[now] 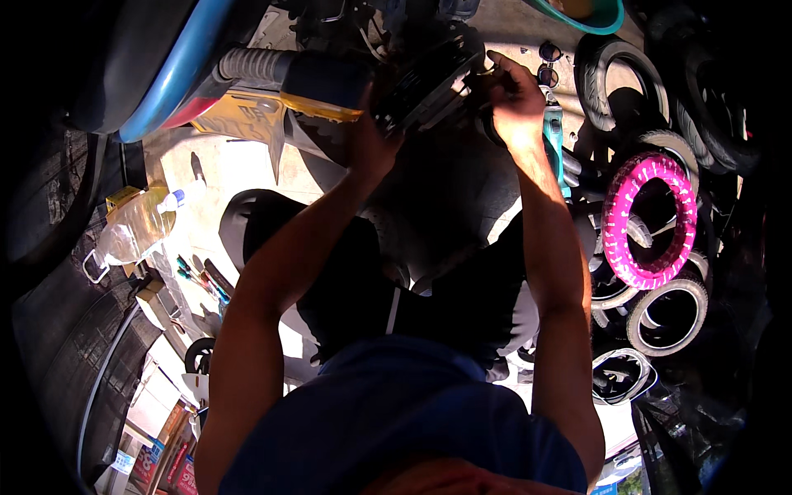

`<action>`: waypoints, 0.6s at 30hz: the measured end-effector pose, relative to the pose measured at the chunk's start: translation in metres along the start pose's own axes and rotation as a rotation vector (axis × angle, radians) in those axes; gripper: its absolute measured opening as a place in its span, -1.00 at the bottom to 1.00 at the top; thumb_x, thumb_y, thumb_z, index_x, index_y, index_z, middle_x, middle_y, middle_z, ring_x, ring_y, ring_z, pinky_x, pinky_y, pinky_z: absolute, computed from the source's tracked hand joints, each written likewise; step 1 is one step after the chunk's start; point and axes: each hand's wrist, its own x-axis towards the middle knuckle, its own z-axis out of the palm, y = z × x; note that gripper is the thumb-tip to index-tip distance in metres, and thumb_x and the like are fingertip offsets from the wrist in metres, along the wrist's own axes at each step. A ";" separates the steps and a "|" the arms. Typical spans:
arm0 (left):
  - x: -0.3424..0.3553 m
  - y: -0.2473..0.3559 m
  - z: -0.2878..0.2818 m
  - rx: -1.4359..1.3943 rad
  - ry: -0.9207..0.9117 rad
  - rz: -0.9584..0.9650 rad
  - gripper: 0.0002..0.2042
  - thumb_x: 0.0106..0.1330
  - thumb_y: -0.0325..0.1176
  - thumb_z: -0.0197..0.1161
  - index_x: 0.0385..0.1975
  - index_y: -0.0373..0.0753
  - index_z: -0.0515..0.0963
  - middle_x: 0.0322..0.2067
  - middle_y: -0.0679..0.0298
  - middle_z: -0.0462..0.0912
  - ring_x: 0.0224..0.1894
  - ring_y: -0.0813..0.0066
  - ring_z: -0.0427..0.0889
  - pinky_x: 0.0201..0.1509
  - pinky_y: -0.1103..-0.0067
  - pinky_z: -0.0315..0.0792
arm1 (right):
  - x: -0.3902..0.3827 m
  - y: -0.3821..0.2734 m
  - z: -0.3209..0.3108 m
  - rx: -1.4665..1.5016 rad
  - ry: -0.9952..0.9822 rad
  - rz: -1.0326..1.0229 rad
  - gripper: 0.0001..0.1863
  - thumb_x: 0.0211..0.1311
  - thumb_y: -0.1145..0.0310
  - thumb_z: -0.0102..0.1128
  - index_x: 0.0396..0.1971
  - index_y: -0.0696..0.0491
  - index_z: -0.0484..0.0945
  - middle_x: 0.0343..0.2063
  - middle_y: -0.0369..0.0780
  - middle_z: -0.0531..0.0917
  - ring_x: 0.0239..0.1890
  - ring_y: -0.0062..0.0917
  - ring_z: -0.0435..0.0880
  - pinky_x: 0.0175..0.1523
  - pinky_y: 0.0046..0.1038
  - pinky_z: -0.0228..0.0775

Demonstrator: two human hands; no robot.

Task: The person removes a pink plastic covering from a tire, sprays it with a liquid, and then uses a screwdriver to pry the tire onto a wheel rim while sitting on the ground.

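Note:
Both my arms reach up toward a dark ribbed engine part on the underside of a scooter. My left hand grips the left side of that part, in shadow. My right hand has its fingers curled against the right side of the part, pinching something small that I cannot make out. A grey corrugated hose runs left from the part, under a yellow panel.
Several small tyres lie stacked at the right, one bright pink, others black and white. A plastic bottle and screwdrivers lie at the left beside a large tyre. A teal basin sits at the top.

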 end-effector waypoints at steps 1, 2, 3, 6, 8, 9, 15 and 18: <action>-0.002 -0.002 0.003 0.005 0.004 0.016 -0.23 -0.03 -0.32 0.59 0.21 -0.35 0.33 0.03 -0.09 0.49 0.11 -0.11 0.48 0.20 0.18 0.38 | 0.004 -0.003 0.004 0.019 0.041 -0.008 -0.59 0.26 0.62 0.21 0.11 0.08 0.61 -0.26 -0.20 0.72 -0.24 -0.59 0.70 -0.05 -0.53 0.55; -0.004 -0.004 0.005 0.016 -0.016 -0.020 -0.24 -0.04 -0.32 0.59 0.18 -0.35 0.34 0.02 -0.08 0.49 0.10 -0.11 0.50 0.18 0.18 0.39 | 0.006 -0.007 0.005 0.156 0.021 0.037 -0.69 0.33 0.60 0.23 0.05 0.13 0.62 -0.34 -0.27 0.73 -0.30 -0.64 0.68 -0.07 -0.57 0.54; -0.005 -0.007 0.007 0.028 -0.037 -0.056 -0.26 -0.05 -0.32 0.59 0.15 -0.35 0.36 0.01 -0.08 0.49 0.09 -0.10 0.51 0.17 0.18 0.40 | 0.006 -0.012 0.006 0.229 0.012 0.066 -0.72 0.34 0.59 0.24 0.03 0.13 0.63 -0.36 -0.29 0.73 -0.33 -0.67 0.65 -0.12 -0.59 0.53; -0.001 0.007 0.001 0.087 -0.108 -0.113 -0.31 -0.08 -0.31 0.59 0.08 -0.34 0.40 -0.03 -0.06 0.51 0.06 -0.11 0.53 0.15 0.17 0.43 | -0.003 -0.015 0.000 0.287 -0.036 0.162 -0.77 0.39 0.55 0.25 0.01 0.15 0.64 -0.33 -0.33 0.69 -0.33 -0.73 0.60 -0.20 -0.64 0.49; 0.015 0.026 -0.008 0.116 -0.122 -0.102 -0.33 -0.09 -0.29 0.57 0.06 -0.32 0.44 -0.05 -0.04 0.51 0.05 -0.11 0.53 0.15 0.17 0.44 | -0.003 -0.008 -0.006 0.263 -0.034 0.201 -0.78 0.41 0.53 0.26 0.01 0.16 0.65 -0.31 -0.35 0.68 -0.32 -0.74 0.58 -0.24 -0.66 0.48; 0.025 0.038 -0.014 0.119 -0.110 -0.086 -0.34 -0.10 -0.28 0.57 0.05 -0.30 0.45 -0.06 -0.04 0.51 0.04 -0.10 0.53 0.16 0.16 0.44 | -0.004 -0.005 -0.007 0.244 -0.018 0.210 -0.78 0.41 0.51 0.27 0.01 0.16 0.65 -0.31 -0.35 0.68 -0.33 -0.75 0.59 -0.26 -0.66 0.48; 0.044 0.060 -0.026 0.264 -0.142 0.054 -0.29 -0.05 -0.28 0.53 0.19 -0.21 0.44 -0.04 -0.01 0.51 0.10 -0.08 0.50 0.19 0.18 0.46 | -0.011 -0.004 -0.012 0.175 -0.096 0.161 -0.76 0.46 0.47 0.22 0.06 0.18 0.61 -0.12 -0.27 0.70 -0.19 -0.70 0.62 -0.04 -0.62 0.50; 0.026 0.058 -0.027 0.227 -0.091 0.030 -0.26 -0.03 -0.33 0.51 0.26 -0.21 0.40 0.00 0.00 0.50 0.15 -0.09 0.46 0.20 0.19 0.45 | -0.013 0.004 0.002 0.092 -0.037 0.039 -0.78 0.42 0.41 0.28 -0.02 0.14 0.65 -0.22 -0.24 0.74 -0.19 -0.59 0.67 -0.02 -0.54 0.51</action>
